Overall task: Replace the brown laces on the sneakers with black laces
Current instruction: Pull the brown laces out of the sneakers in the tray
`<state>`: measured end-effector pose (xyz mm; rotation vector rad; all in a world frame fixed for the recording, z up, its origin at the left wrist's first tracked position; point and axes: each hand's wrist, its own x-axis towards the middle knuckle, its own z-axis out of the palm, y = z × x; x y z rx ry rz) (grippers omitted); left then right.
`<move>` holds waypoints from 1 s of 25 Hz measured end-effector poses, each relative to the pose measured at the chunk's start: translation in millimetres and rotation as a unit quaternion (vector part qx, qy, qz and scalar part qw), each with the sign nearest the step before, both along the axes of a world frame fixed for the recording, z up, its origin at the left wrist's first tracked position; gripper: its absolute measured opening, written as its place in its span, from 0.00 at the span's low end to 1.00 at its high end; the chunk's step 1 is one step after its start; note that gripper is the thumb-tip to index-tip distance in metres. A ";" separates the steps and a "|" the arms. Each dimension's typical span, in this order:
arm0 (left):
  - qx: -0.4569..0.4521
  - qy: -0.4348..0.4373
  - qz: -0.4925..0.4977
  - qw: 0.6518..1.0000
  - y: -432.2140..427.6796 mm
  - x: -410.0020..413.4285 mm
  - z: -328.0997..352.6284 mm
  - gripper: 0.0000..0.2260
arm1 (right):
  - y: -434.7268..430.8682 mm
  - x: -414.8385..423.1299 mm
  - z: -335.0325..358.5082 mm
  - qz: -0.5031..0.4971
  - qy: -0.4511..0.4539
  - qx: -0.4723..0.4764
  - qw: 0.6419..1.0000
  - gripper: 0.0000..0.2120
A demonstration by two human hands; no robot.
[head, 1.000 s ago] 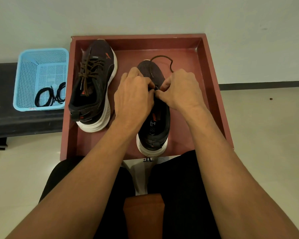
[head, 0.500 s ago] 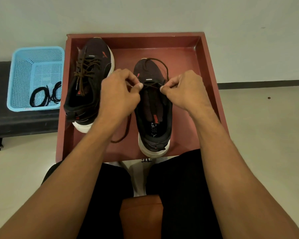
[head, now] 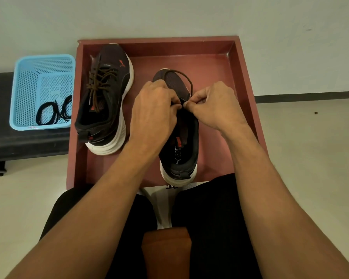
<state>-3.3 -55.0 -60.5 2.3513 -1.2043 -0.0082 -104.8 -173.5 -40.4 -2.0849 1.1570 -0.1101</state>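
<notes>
In the red tray (head: pixel 210 69), with the blue basket (head: pixel 20 93) just to its left, we've got one sneaker (head: pixel 181 150) in the middle under both hands and the other sneaker (head: pixel 111 109) beside it, fully laced in brown. Our left hand (head: pixel 153 113) and right hand (head: pixel 214 105) meet at the eyelets, fingers curled, both pinching the brown lace (head: pixel 186 79), whose loose loop lies over the toe. We'd work it out one crossing at a time with short tugs, pinning the upper so the sneaker doesn't slide; the black laces (head: pixel 52 111) wait in the basket.
</notes>
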 end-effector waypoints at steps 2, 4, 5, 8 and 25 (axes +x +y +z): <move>-0.021 0.034 0.000 0.999 0.7 2.6 -0.7 0.04 | -1.1 -0.1 -0.1 0.001 0.003 0.003 1.000 0.10; -0.038 0.067 0.020 0.997 5.6 9.0 0.9 0.02 | -2.7 -0.7 -1.1 -0.002 0.005 0.001 1.000 0.09; -0.045 0.084 0.045 0.994 10.7 14.7 1.8 0.02 | -3.7 -1.3 -1.6 -0.006 0.003 0.004 1.000 0.08; -0.058 0.108 0.118 0.985 31.0 30.4 4.3 0.01 | -5.6 -2.2 -2.2 -0.011 0.003 0.014 1.000 0.07; -0.010 0.052 0.012 0.999 0.9 1.8 -4.8 0.03 | -2.8 1.3 -1.2 0.011 0.016 -0.005 1.000 0.07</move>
